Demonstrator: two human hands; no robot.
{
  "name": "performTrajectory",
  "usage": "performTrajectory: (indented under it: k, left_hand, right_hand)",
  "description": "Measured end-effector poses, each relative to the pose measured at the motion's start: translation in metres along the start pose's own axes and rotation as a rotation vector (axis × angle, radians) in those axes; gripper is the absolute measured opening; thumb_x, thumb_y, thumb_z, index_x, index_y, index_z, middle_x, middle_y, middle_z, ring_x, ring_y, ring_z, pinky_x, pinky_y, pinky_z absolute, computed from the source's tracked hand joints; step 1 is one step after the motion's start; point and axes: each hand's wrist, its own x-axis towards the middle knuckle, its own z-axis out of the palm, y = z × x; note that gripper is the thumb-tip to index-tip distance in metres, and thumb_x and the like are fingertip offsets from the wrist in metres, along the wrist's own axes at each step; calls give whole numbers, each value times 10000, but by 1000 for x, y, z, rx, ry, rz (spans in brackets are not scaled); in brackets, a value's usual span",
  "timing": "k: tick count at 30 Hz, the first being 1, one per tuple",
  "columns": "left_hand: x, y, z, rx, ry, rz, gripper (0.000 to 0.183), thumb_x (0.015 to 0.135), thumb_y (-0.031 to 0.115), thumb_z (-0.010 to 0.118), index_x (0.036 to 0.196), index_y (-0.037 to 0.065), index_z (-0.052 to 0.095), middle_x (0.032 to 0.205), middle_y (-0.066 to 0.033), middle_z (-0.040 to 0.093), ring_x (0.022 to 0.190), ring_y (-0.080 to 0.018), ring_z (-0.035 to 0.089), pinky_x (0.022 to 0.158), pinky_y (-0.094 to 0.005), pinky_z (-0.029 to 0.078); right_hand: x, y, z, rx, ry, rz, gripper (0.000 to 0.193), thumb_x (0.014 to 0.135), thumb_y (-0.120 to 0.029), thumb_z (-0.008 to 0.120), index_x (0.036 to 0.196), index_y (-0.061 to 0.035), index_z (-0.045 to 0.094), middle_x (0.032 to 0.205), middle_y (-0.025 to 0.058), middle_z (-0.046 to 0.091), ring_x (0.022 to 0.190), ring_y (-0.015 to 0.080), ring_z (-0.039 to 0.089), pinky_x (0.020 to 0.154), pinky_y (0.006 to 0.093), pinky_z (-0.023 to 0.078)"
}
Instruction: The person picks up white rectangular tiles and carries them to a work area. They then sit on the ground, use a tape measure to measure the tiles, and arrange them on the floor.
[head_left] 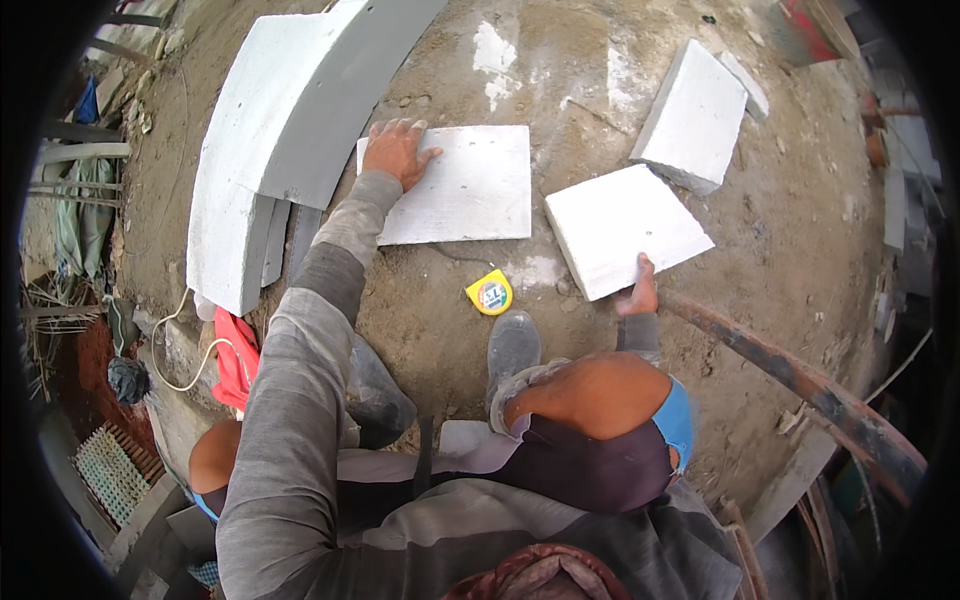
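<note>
My left hand (399,152) rests with fingers apart on the upper left corner of a white lightweight block (465,190) lying flat on the dirt. To its right, my right hand (640,288) grips the near edge of a second white block (625,225), cut at a slant. My thumb is on its upper face, and the other fingers are mostly hidden beneath or behind it. This block looks slightly tilted. A yellow tape measure (490,293) lies on the ground between the blocks and my boot, a dark strip running from it towards the left-hand block.
Long white blocks (290,110) are stacked at the left. Another block (693,115) with a thin offcut (745,85) lies at the far right. A rusty metal bar (790,375) slants across the right. A red cloth (234,358) and a pale cable (165,345) lie at the left.
</note>
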Motion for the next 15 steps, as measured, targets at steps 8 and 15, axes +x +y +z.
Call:
performTrajectory:
  k: [8,15]
  left_hand:
    - [11,7,18,-123,-102,-113,707,860,584,527,1335,62,475,1334,-167,508,1262,-329,437,1072,-455,305]
    - [-46,3,-6,-214,-153,-127,869,781,599,620,1342,-32,410,1240,-254,548,1165,-376,520,1008,-440,388]
  right_hand:
    - [16,11,-12,-65,-23,-148,691,936,-482,484,1445,-50,310,1476,68,349,1336,217,349,1091,349,293]
    - [15,11,-17,-63,-7,-122,732,941,-500,457,1471,-42,242,1535,57,241,1392,206,248,1125,339,223]
